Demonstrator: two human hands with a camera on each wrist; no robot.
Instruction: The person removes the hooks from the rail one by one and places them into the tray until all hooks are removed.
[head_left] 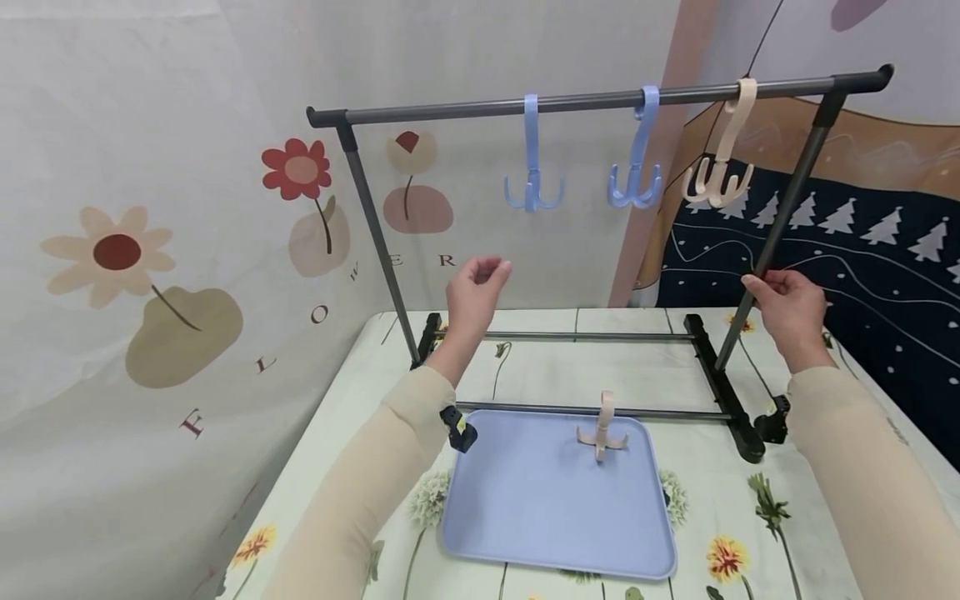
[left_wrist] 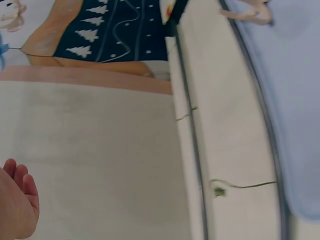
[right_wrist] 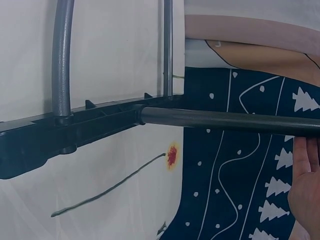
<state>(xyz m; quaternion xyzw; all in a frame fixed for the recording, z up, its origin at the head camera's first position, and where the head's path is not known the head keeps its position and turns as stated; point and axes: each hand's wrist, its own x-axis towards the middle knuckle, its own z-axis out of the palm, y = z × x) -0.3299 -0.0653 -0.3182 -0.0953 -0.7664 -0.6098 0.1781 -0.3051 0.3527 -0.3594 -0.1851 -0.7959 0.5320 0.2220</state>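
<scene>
A dark grey garment rack (head_left: 450, 108) stands on the table. From its top bar hang two blue multi-claw hooks, one near the middle (head_left: 532, 158) and one farther right (head_left: 640, 158), with a beige claw hook (head_left: 726, 154) beside them. My left hand (head_left: 474, 296) is in the air inside the frame below the bar, its fingers loosely curled and holding nothing. At the right side post (head_left: 783, 204), my right hand (head_left: 795, 312) holds the tube, thumb across it; in the right wrist view its fingers (right_wrist: 301, 155) touch the post. Another beige claw hook (head_left: 602, 433) lies on the blue tray (head_left: 555, 508).
Two lower rods (head_left: 585, 337) join the black feet (head_left: 720, 392) of the rack. The tray lies by the front rod. A flower-printed cloth covers the table (head_left: 750, 500). Printed curtains (head_left: 225, 100) hang behind and at the left.
</scene>
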